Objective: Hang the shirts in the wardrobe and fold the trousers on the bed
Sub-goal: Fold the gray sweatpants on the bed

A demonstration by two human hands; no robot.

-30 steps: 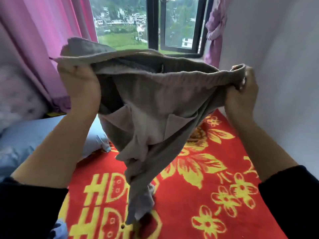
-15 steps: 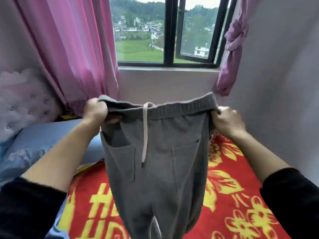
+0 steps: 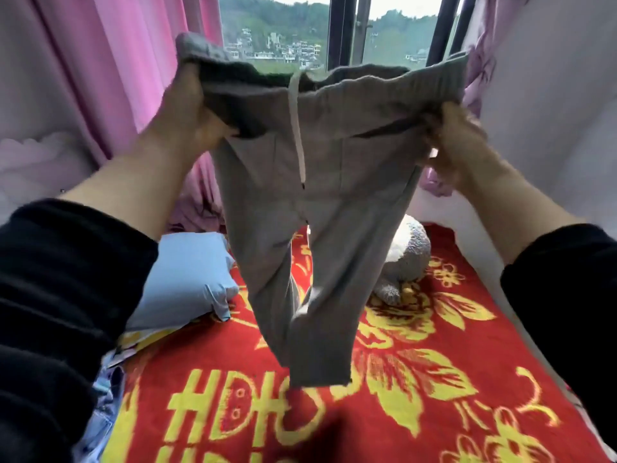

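Observation:
Grey trousers with an elastic waistband and a white drawstring hang in the air above the bed, which is covered by a red blanket with yellow flowers and letters. My left hand grips the left end of the waistband. My right hand grips the right end. The waistband is stretched between them at window height. Both legs hang down freely and their hems end above the blanket.
A light blue pillow lies at the left of the bed. A grey and white plush toy sits behind the trousers. Pink curtains hang left, a white wall stands right, the window ahead.
The trousers went from bunched up to spread by the waistband. Since half a second ago both hands have lifted them higher, and the legs now hang clear of the blanket.

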